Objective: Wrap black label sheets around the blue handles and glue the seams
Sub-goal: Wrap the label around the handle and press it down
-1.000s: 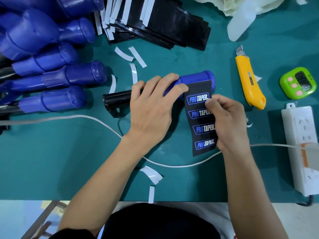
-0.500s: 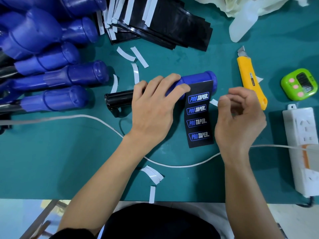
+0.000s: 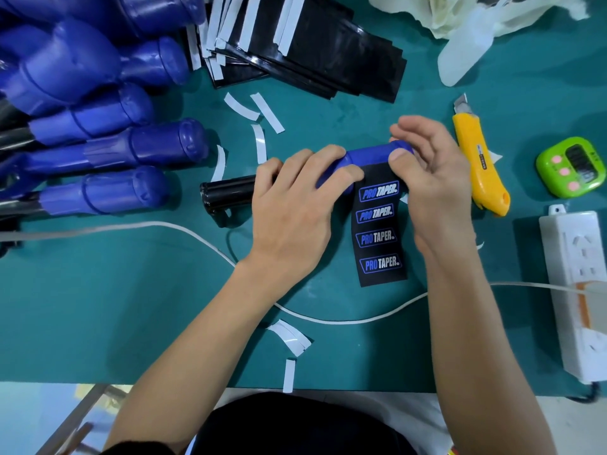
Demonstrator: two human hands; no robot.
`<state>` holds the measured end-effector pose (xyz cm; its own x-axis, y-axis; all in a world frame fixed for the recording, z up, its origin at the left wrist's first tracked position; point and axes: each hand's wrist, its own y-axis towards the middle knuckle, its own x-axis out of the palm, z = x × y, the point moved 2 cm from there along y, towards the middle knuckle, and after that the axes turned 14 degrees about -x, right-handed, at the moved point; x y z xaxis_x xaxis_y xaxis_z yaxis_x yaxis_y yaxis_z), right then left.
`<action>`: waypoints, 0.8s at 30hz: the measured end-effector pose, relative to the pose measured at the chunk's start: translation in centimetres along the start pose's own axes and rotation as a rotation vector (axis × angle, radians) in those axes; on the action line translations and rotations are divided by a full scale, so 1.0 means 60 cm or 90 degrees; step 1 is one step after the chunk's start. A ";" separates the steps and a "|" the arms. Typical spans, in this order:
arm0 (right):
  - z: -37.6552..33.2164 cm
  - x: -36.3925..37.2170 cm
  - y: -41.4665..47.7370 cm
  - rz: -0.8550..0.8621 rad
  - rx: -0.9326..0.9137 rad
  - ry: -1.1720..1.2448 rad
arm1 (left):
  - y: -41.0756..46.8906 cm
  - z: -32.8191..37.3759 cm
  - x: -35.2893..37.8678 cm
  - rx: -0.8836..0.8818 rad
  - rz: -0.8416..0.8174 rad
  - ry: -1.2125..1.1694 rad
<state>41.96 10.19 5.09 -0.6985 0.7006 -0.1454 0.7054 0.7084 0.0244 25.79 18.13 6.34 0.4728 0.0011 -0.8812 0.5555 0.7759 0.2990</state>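
Note:
A blue handle (image 3: pixel 368 157) on a black tube (image 3: pixel 226 192) lies across the middle of the green mat. A black label sheet (image 3: pixel 379 238) with several "PRO TAPER" logos is stuck to the handle at its top edge and lies flat on the mat toward me. My left hand (image 3: pixel 295 208) grips the handle's left part, its fingers curled over the top. My right hand (image 3: pixel 430 172) holds the handle's right end, with the thumb pressing the label's top edge onto it.
Several blue handles (image 3: pixel 108 149) are piled at the left. Black label sheets (image 3: pixel 305 47) are stacked at the back. White backing strips (image 3: pixel 259 142) are scattered about. A yellow utility knife (image 3: pixel 479 165), a green timer (image 3: pixel 571 167), a white power strip (image 3: pixel 578 290) and its cord (image 3: pixel 328 318) lie on the right.
My right hand let go of the label's lower part, lifted away with a peeled strip, then came back onto the handle's right end. The label now lies flatter on the mat.

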 end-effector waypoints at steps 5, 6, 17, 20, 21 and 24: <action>0.008 -0.002 0.001 0.009 -0.017 0.004 | -0.001 0.003 -0.003 -0.007 -0.006 -0.005; 0.009 -0.002 0.001 0.011 -0.021 0.003 | 0.000 0.003 -0.003 -0.009 -0.008 -0.007; 0.014 0.002 0.000 0.021 -0.054 -0.012 | 0.000 0.000 0.002 -0.007 -0.008 0.012; 0.015 0.004 0.000 0.018 -0.064 -0.025 | 0.000 -0.006 0.008 0.021 -0.003 0.040; 0.015 0.004 -0.001 0.019 -0.065 -0.028 | 0.000 -0.008 0.010 0.030 0.001 0.044; 0.014 0.007 -0.002 0.020 -0.065 -0.033 | -0.001 -0.011 0.014 0.036 0.004 0.046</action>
<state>41.65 10.32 4.21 -0.6670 0.7192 -0.1943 0.7093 0.6929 0.1298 25.71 18.50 5.35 0.4271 0.0528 -0.9027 0.5915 0.7388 0.3231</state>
